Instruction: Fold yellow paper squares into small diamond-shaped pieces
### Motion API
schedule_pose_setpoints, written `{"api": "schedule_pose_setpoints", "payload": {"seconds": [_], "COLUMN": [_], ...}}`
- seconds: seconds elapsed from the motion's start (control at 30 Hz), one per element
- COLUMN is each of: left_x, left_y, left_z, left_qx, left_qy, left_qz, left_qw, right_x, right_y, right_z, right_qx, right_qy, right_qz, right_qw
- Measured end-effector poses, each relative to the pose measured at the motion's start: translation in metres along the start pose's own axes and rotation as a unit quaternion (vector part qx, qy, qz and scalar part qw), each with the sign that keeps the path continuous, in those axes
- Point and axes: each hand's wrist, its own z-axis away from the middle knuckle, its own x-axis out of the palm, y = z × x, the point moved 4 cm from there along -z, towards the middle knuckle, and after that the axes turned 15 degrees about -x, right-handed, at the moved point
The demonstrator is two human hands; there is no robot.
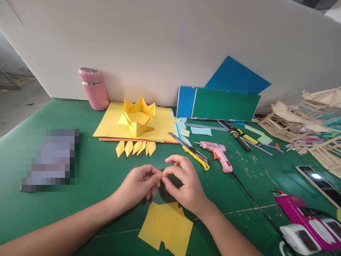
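My left hand (145, 181) and my right hand (183, 181) meet above the green table, fingertips pinched together. A small bit of yellow paper (163, 173) shows between them; most of it is hidden by my fingers. Just below my hands lie several loose yellow paper squares (173, 225), overlapping in a loose pile. Beyond my hands, several folded yellow paper pieces (129, 148) stand in a row along the edge of a stack of coloured paper (106, 124). On that stack sits a ring of pointed yellow folded paper (136, 128).
A yellow utility knife (195, 156) and a pink glue gun (218, 155) with a black cord lie right of my hands. Farther back are a pink flask (93, 89), blue and green boards (226, 105) and stick models (282, 119). A phone (323, 185) and magenta device (301, 213) lie right.
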Motion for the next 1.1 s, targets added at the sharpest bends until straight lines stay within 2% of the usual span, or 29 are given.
{"api": "schedule_pose_setpoints", "payload": {"seconds": [0.17,0.3,0.43,0.67,0.87,1.1], "left_x": [0.002,0.003,0.004,0.002,0.0,-0.001], "left_y": [-0.001,0.0,-0.001,-0.001,0.002,0.004], "left_z": [-0.001,0.001,0.001,0.003,0.007,0.008], "left_qx": [0.029,0.047,0.056,0.08,0.113,0.129], "left_qy": [-0.036,-0.036,-0.03,0.001,0.041,0.058], "left_qz": [0.026,0.028,0.033,-0.008,-0.086,-0.089], "left_qw": [0.999,0.998,0.997,0.997,0.989,0.986], "right_x": [0.001,0.003,0.005,0.014,0.016,0.014], "right_y": [0.005,0.007,0.008,0.013,0.014,0.012], "right_z": [0.002,0.003,0.003,0.008,0.01,0.008], "right_qx": [0.035,0.059,0.084,0.204,0.205,0.216], "right_qy": [0.011,0.02,0.032,0.054,0.062,0.037], "right_qz": [-0.005,-0.033,-0.105,-0.281,-0.28,-0.274], "right_qw": [0.999,0.998,0.99,0.936,0.936,0.936]}}
